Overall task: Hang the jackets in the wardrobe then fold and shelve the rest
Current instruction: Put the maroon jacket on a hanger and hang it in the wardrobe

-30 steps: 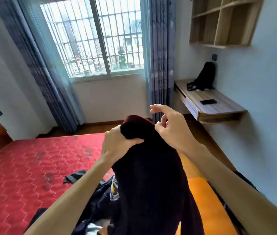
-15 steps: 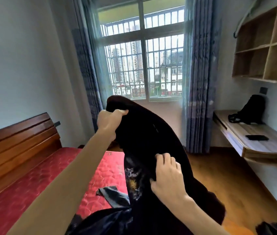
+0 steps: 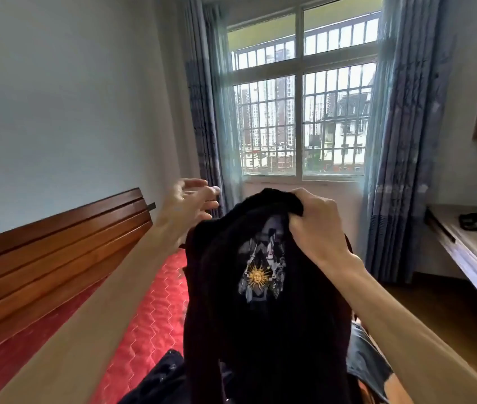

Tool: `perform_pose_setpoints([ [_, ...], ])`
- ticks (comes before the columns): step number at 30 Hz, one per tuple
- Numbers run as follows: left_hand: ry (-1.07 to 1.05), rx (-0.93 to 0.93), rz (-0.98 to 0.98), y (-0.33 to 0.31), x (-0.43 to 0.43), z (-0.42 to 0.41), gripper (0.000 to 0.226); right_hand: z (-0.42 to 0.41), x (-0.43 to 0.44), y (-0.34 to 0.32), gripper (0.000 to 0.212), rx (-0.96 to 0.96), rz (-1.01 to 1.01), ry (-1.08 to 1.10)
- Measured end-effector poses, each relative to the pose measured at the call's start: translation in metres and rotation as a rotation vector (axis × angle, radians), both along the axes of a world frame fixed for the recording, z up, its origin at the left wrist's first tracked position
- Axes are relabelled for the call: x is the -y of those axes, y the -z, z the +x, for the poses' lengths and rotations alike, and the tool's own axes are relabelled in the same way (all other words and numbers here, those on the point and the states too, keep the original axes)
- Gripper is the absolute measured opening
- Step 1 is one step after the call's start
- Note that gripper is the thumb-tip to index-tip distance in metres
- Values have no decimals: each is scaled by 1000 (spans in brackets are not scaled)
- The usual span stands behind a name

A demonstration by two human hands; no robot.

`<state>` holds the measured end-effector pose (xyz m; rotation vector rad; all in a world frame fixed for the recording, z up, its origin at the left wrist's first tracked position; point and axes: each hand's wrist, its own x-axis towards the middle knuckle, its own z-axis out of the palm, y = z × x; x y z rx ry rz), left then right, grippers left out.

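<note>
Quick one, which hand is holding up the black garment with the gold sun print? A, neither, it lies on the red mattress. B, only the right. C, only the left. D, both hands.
B: the right hand grips the bunched top of the black garment with the gold sun print, while the left hand is beside it with fingers spread, holding nothing.

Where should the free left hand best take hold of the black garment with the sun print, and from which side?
Pinch the top edge of the black garment at its sagging left corner, coming in from the left, level with the right hand. That hand bunches the top right, so the cloth hangs crumpled; the open left hand is beside the loose corner.
</note>
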<state>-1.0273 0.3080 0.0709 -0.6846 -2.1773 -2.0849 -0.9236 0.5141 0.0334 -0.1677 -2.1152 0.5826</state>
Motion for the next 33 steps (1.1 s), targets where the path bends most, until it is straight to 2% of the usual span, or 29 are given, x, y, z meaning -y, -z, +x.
perform_pose_setpoints([
  [2, 73, -214, -257, 28, 7, 10, 47, -11, 28, -7, 26, 37, 122, -40],
  [4, 61, -397, -445, 57, 14, 19, 53, -20, 50, -3, 30, 48, 182, -72],
  [7, -180, -508, -584, 98, 26, 20, 63, -25, 71, 12, 36, 87, 132, -129],
  [9, -376, -517, -621, 120, 38, 22, 63, -27, 78, 19, 38, 94, 143, -160],
  [11, -467, -465, -593, 134, 57, 18, 61, -29, 83, 21, 33, 96, 211, -166],
  [15, -518, -550, -703, 139, 114, 9, 56, -31, 86, 22, 19, 107, 324, -167],
  [19, -541, -591, -850, 139, 173, 19, 43, -35, 95, 18, 16, -17, 329, -160],
  [21, -568, -562, -885, 134, 212, 26, 41, -41, 101, 13, 16, -46, 333, -173],
  [24, -634, -600, -953, 107, 267, 35, 45, -56, 115, 14, 20, -11, 254, -311],
  [28, -745, -601, -848, 48, 319, 50, 41, -84, 145, 42, 31, -2, 275, -457],
  [33, -834, -578, -969, -13, 358, 84, 37, -114, 190, 69, 21, 131, 332, -643],
])
